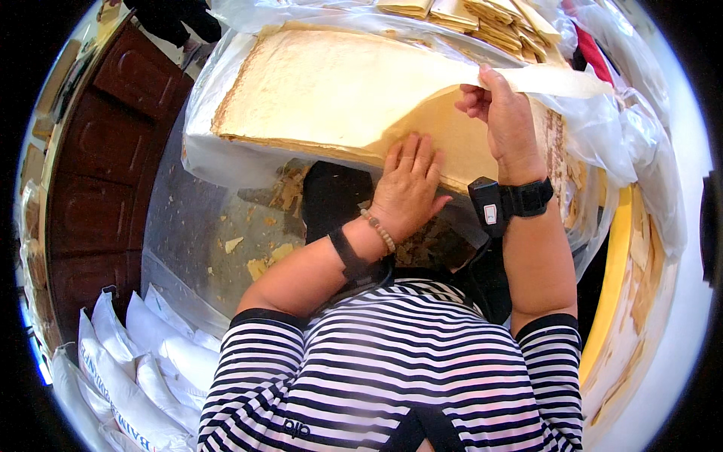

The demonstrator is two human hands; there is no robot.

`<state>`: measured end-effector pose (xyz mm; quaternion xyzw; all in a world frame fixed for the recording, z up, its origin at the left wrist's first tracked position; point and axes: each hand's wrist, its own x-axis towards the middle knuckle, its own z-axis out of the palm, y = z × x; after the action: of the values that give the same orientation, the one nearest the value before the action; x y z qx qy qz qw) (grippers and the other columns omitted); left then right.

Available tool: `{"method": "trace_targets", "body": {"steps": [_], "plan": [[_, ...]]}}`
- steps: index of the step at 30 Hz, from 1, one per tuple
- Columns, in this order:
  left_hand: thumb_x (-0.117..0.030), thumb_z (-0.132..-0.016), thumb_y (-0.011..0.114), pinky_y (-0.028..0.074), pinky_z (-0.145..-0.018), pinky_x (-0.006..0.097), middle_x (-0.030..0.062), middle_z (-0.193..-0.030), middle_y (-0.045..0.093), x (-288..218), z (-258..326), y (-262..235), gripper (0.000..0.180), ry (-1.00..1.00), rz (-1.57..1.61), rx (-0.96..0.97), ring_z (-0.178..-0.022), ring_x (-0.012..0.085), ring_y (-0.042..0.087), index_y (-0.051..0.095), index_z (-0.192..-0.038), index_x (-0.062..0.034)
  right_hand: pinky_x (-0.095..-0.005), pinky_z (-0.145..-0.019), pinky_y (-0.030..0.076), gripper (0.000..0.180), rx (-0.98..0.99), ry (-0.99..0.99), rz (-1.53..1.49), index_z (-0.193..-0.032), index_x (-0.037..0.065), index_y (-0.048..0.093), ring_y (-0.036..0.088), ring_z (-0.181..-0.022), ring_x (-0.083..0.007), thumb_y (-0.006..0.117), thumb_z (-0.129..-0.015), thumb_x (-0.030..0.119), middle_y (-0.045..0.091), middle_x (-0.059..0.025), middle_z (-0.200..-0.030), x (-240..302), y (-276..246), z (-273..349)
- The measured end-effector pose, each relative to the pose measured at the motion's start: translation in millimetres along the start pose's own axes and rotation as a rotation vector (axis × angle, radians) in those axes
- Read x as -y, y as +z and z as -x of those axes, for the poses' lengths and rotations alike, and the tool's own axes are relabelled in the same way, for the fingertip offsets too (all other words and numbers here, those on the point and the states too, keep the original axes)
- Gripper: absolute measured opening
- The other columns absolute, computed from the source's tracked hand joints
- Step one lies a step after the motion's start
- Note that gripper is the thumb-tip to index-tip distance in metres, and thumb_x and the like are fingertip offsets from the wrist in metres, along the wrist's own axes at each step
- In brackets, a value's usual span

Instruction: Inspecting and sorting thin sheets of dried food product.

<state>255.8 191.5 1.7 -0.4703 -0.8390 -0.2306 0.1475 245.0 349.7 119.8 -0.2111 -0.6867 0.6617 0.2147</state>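
Observation:
A thick stack of thin, pale yellow sheets (pixel 324 83) with rough brown edges lies in front of me on clear plastic. My left hand (pixel 407 184) rests on the stack near its front edge, fingers stretched out and lying flat. Higher up on the right, my right hand (pixel 503 120) pinches a thin yellowish sheet (pixel 561 81) between thumb and fingers. The held sheet is lifted, and its free end reaches right past the hand. Whether it is still joined to the stack behind my fingers I cannot tell.
Folded sheets (pixel 489 26) are piled beyond the stack. Crumpled clear plastic (pixel 610 143) hangs on the right beside a yellow edge (pixel 611 264). White sacks (pixel 151 369) lie lower left near dark red cabinets (pixel 105 158). Broken flakes (pixel 263 264) litter the floor. Another person's leg (pixel 169 22) shows upper left.

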Motion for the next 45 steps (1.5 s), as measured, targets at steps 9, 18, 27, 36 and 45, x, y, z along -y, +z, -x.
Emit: {"method": "trace_targets", "body": {"steps": [9,18,27,36,45], "plan": [[-0.033,-0.084,0.07,0.041,-0.101,0.044,0.0153,-0.113,0.063,13.6,-33.4,-30.8,0.038,-0.133,0.149,0.184,-0.107,0.0316,0.06,0.064,-0.107,-0.003,-0.0266,-0.067,0.051,0.042,0.086,-0.029,-0.06,-0.088,-0.007,0.07,0.063,-0.068,-0.0165,0.055,-0.094,0.032,0.067,-0.0099,-0.077,13.2,5.6,-29.3],[-0.036,-0.092,0.06,0.032,-0.109,0.053,0.0158,-0.145,0.048,55.7,-22.5,-5.9,0.052,-0.101,-0.133,-0.007,-0.134,0.0318,0.044,0.053,-0.137,-0.0127,-0.0324,-0.079,0.057,0.037,0.015,-0.103,-0.251,-0.095,-0.006,0.067,0.063,-0.07,-0.0159,0.054,-0.097,0.029,0.067,-0.0094,-0.084,15.5,1.9,-58.6],[-0.04,-0.092,0.06,0.038,-0.109,0.047,0.0134,-0.143,0.05,86.1,-66.6,-33.1,0.054,-0.273,0.195,0.122,-0.133,0.035,0.045,0.052,-0.137,-0.0127,-0.0382,-0.085,0.06,0.026,0.152,-0.079,-0.275,-0.102,-0.001,0.064,0.064,-0.071,-0.0156,0.055,-0.098,0.022,0.069,-0.012,-0.092,62.4,-4.1,-90.6],[-0.053,-0.092,0.053,0.029,-0.113,0.048,0.0135,-0.148,0.045,62.0,-90.7,28.0,0.059,0.16,0.016,0.133,-0.139,0.0357,0.037,0.052,-0.139,-0.0172,-0.0383,-0.077,0.059,0.026,0.025,0.183,-0.287,-0.097,0.001,0.063,0.061,-0.072,-0.0165,0.055,-0.098,0.026,0.065,-0.0063,-0.084,15.8,-38.0,-72.7],[-0.056,-0.094,0.047,0.024,-0.114,0.052,0.011,-0.154,0.039,59.9,-79.8,30.3,0.059,0.142,-0.046,0.169,-0.143,0.035,0.032,0.051,-0.142,-0.021,-0.0494,-0.097,0.05,0.027,0.122,-0.112,-0.448,-0.096,0.0,0.063,0.056,-0.064,-0.0132,0.048,-0.101,0.022,0.058,-0.0021,-0.076,70.6,-51.9,-82.8]]}}
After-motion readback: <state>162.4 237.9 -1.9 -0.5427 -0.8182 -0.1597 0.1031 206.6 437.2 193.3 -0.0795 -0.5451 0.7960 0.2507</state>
